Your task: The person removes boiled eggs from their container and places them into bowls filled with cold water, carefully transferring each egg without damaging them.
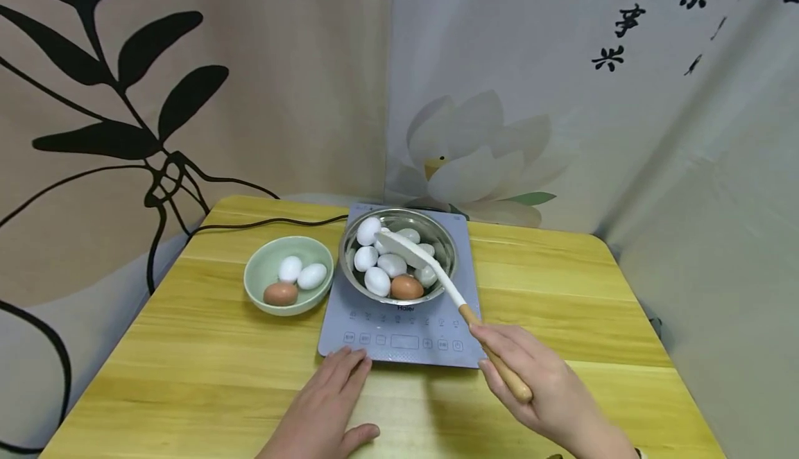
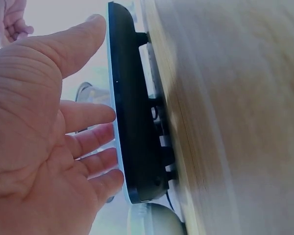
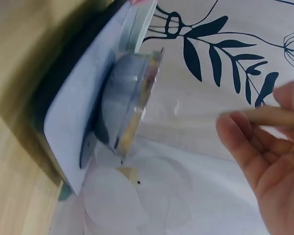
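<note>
In the head view my right hand [image 1: 539, 383] grips the wooden handle of a white-headed spatula [image 1: 446, 282]. Its head lies over a steel bowl [image 1: 431, 225] filled with several white eggs [image 1: 377, 281] and a brown egg [image 1: 406, 287]. Some of the eggs look greyer, and the spatula covers part of them. Beneath the bowl is a flat induction cooktop [image 1: 340, 306]. My left hand [image 1: 327, 403] lies at the cooktop's front edge with fingers extended; the left wrist view shows the fingertips touching the cooktop's edge [image 2: 118, 147]. In the right wrist view the spatula handle [image 3: 269, 116] is blurred.
Left of the cooktop stands a pale green bowl [image 1: 256, 275] with two white eggs [image 1: 290, 269] and a brown egg [image 1: 280, 294]. A black cable [image 1: 268, 222] runs left from the cooktop across the wooden table [image 1: 543, 286]. Printed curtains [image 1: 299, 98] hang behind.
</note>
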The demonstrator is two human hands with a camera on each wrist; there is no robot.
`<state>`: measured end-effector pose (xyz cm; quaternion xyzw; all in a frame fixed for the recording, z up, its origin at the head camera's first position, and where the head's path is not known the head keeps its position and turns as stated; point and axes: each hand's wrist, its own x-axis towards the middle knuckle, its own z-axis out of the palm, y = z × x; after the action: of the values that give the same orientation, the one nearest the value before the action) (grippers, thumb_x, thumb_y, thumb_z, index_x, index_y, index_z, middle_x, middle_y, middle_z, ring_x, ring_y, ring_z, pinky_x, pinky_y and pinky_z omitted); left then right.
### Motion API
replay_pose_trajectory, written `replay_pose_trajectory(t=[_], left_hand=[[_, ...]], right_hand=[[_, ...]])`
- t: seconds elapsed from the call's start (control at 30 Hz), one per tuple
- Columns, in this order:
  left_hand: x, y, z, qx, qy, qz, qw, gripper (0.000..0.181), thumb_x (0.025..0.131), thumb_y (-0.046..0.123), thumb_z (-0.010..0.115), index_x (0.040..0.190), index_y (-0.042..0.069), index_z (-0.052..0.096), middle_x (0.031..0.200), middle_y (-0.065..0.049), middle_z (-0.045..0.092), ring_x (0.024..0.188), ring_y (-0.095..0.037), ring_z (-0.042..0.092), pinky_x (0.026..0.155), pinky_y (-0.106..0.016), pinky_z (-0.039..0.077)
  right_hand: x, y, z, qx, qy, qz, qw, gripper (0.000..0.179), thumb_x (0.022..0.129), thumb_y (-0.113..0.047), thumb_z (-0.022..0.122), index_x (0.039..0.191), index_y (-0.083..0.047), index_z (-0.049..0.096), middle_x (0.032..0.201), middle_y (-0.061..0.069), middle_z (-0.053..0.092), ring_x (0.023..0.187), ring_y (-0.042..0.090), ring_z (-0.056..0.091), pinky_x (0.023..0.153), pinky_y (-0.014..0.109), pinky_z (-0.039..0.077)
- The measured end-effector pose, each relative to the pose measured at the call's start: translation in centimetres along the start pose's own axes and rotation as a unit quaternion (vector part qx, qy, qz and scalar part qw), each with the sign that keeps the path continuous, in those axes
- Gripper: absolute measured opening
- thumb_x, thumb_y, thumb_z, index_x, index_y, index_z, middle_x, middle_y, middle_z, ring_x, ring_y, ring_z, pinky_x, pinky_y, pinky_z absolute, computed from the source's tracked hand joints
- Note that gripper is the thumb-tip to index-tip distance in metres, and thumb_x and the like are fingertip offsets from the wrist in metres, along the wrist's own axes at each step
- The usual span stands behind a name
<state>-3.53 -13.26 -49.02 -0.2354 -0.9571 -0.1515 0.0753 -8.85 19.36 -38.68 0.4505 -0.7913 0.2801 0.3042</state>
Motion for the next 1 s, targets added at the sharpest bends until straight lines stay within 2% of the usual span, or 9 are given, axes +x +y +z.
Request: replay_pose_trajectory(t=[0.17, 0.33, 0.47, 0.67, 0.77, 0.9, 1.0], left_hand=[[0.0, 0.0, 0.0, 0.005, 0.005, 0.004, 1.0, 0.091, 0.085, 0.06, 0.082, 0.15, 0.0, 0.058, 0.157, -0.013, 0.056, 0.148, -0.037, 0.05, 0.124, -0.05, 0.046], [0.1, 0.1, -0.1, 0.004, 0.002, 0.004, 1.0, 0.09, 0.086, 0.059, 0.081, 0.151, 0.001, 0.058, 0.157, -0.013, 0.055, 0.149, -0.036, 0.05, 0.124, -0.049, 0.046], [0.1, 0.1, -0.2, 0.0, -0.005, -0.002, 1.0, 0.09, 0.087, 0.059, 0.08, 0.152, 0.001, 0.056, 0.159, -0.012, 0.054, 0.15, -0.036, 0.048, 0.124, -0.049, 0.045], [0.0, 0.2, -0.2, 0.002, -0.002, -0.001, 1.0, 0.09, 0.087, 0.059, 0.08, 0.152, 0.001, 0.057, 0.158, -0.012, 0.055, 0.15, -0.036, 0.049, 0.124, -0.049, 0.045], [0.0, 0.2, -0.2, -0.001, -0.005, -0.002, 1.0, 0.09, 0.088, 0.058, 0.08, 0.152, 0.001, 0.056, 0.158, -0.013, 0.054, 0.15, -0.036, 0.048, 0.124, -0.049, 0.045], [0.0, 0.3, -0.3, -0.009, -0.015, -0.01, 0.9998, 0.09, 0.088, 0.058, 0.08, 0.153, 0.001, 0.055, 0.16, -0.013, 0.053, 0.151, -0.036, 0.047, 0.124, -0.05, 0.045], [0.0, 0.3, -0.3, -0.009, -0.018, -0.012, 0.9997, 0.09, 0.088, 0.058, 0.08, 0.154, 0.001, 0.055, 0.16, -0.013, 0.053, 0.151, -0.036, 0.047, 0.124, -0.05, 0.045]], right_hand=[[0.6, 0.5, -0.9, -0.027, -0.048, -0.016, 0.9983, 0.04, 0.113, -0.03, 0.05, 0.134, -0.005, 0.072, 0.119, 0.004, 0.076, 0.101, 0.018, 0.075, 0.094, 0.019, 0.062], [0.5, 1.0, -1.4, -0.014, -0.08, 0.018, 0.9966, 0.039, 0.113, -0.029, 0.052, 0.139, -0.006, 0.07, 0.124, 0.003, 0.076, 0.107, 0.018, 0.074, 0.103, 0.015, 0.057], [0.5, 1.3, -1.6, -0.004, -0.086, 0.033, 0.9957, 0.038, 0.112, -0.026, 0.056, 0.141, -0.006, 0.069, 0.126, 0.004, 0.076, 0.111, 0.018, 0.074, 0.107, 0.014, 0.054], [0.7, 2.0, -1.5, 0.009, -0.076, 0.02, 0.9969, 0.038, 0.111, -0.022, 0.057, 0.141, -0.001, 0.067, 0.128, 0.006, 0.076, 0.11, 0.02, 0.074, 0.107, 0.015, 0.054], [0.6, 2.5, -1.7, 0.023, -0.09, 0.052, 0.9943, 0.039, 0.105, -0.011, 0.066, 0.143, -0.003, 0.066, 0.132, 0.007, 0.075, 0.115, 0.017, 0.073, 0.108, 0.012, 0.052], [0.5, 3.4, -2.1, 0.046, -0.102, 0.111, 0.9876, 0.056, 0.091, 0.007, 0.073, 0.145, -0.006, 0.066, 0.136, 0.009, 0.074, 0.121, 0.014, 0.072, 0.108, 0.01, 0.051], [0.4, 4.3, -2.2, 0.082, -0.089, 0.143, 0.9823, 0.056, 0.09, 0.013, 0.071, 0.144, -0.004, 0.066, 0.135, 0.012, 0.074, 0.121, 0.01, 0.073, 0.102, 0.012, 0.056]])
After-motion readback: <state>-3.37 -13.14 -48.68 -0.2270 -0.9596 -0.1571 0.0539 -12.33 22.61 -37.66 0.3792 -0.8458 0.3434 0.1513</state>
